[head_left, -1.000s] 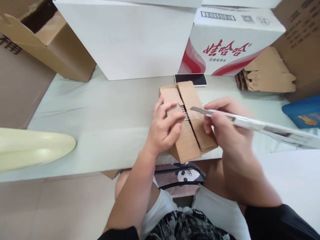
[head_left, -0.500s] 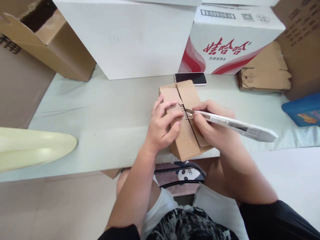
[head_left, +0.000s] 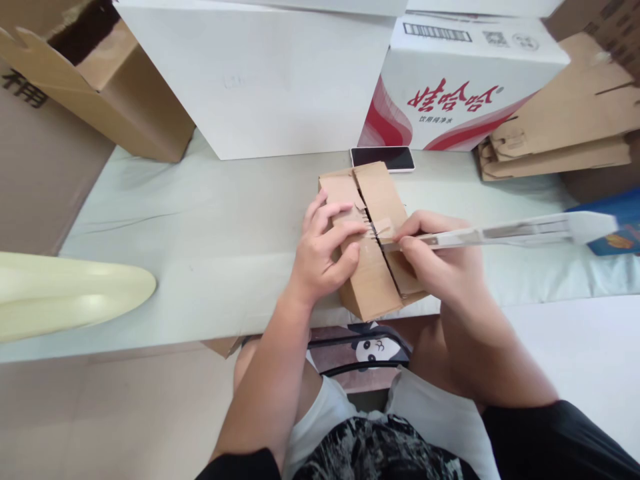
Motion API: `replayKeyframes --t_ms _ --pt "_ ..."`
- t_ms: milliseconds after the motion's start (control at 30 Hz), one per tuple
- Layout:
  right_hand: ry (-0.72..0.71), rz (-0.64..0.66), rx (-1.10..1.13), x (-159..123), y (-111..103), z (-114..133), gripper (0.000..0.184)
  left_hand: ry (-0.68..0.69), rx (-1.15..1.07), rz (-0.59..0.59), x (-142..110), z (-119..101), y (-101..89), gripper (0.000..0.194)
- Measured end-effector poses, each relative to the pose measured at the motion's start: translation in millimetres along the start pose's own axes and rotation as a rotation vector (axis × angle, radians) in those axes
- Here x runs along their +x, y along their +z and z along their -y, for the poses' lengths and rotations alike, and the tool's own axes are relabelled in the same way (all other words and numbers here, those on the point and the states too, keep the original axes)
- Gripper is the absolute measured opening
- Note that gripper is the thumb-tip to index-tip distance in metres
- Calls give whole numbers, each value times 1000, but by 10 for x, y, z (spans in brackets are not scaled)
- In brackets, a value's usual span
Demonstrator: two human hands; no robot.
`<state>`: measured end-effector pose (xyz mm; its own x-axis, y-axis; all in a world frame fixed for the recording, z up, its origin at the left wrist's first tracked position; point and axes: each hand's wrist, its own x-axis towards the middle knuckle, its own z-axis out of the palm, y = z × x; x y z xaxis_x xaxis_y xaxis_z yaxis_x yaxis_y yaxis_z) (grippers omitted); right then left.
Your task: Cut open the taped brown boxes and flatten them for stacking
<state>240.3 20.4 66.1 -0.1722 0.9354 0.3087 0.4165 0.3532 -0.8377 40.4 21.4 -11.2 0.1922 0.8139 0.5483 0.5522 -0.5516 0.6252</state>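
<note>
A small cardboard box (head_left: 371,287) lies near the table's front edge, its top flaps meeting at a dark seam with short slits across it. My left hand (head_left: 324,250) lies on the left flap, fingers spread and touching the cardboard beside the seam. Between the thumb and fingers of my right hand (head_left: 443,260) is a utility knife (head_left: 505,233) with a pale handle, blurred by motion. Its blade end is at the seam, and the handle points to the right. A bit of clear tape (head_left: 384,228) shows on the right flap by the blade.
A phone (head_left: 383,159) lies just behind the box. White cartons (head_left: 280,80) and a red-and-white carton (head_left: 450,87) stand at the back. Flattened cardboard (head_left: 555,107) leans at right near a blue package (head_left: 610,243). A pale yellow curved object (head_left: 75,293) is at left.
My right hand has shifted slightly right and towards me along the seam, and the knife's handle end has swung up and to the right. Flattened cardboard at right has tilted into view. The left hand stayed put.
</note>
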Motion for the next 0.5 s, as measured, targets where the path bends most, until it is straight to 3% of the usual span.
replayKeyframes --t_ms 133,200,267,367,500 --pt "-35 -348 349 -10 -21 -79 9 -3 -10 -24 11 20 -41 28" --pt "-100 -533 383 32 -50 -168 11 -12 -42 -70 8 77 -94 27" --pt "-78 -627 349 89 -86 -314 22 -71 -73 -135 -7 170 -167 25" --pt "171 -534 278 159 -118 -609 31 -272 -109 -257 -47 337 -284 17" --pt "585 -166 263 189 -73 -908 36 -611 -153 -273 -77 458 -369 24"
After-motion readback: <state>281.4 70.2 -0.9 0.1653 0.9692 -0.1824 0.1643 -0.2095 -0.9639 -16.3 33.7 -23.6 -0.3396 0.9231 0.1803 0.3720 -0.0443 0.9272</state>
